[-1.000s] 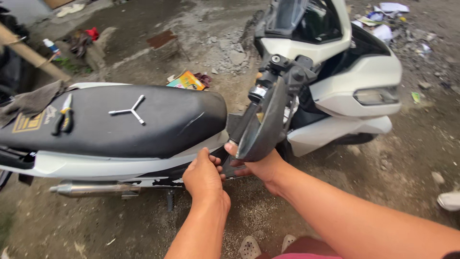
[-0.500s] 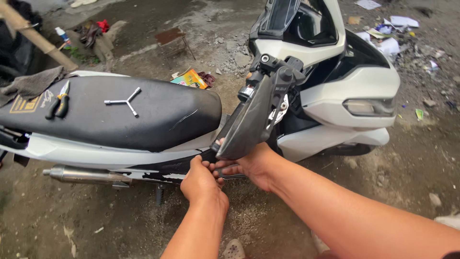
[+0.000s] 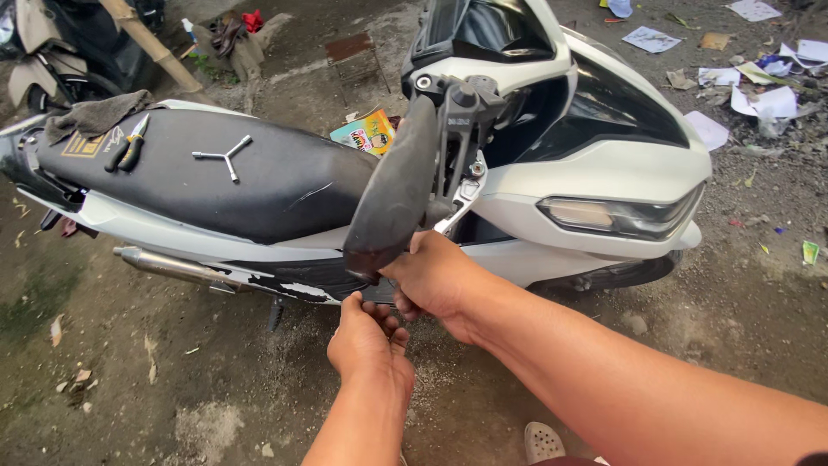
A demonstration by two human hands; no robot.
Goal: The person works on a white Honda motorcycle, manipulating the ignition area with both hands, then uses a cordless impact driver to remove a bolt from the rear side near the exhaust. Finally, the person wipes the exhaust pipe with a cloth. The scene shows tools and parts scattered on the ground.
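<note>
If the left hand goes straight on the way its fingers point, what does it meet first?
Probably the lower end of the black mirror, just above the left hand; depth is unclear, so it may touch the right hand first.

Colourful flat packet (image 3: 373,131) behind scooter seat (image 3: 259,177); gold label (image 3: 84,145) — seat's rear.

A Y-shaped wrench (image 3: 222,155) and pliers (image 3: 128,147) lie on the scooter seat (image 3: 285,185), a rag (image 3: 90,114) behind them. Both hands, left hand (image 3: 369,341) and right hand (image 3: 435,274), meet below the mirror (image 3: 392,194), perhaps on the side panel (image 3: 293,283).
</note>
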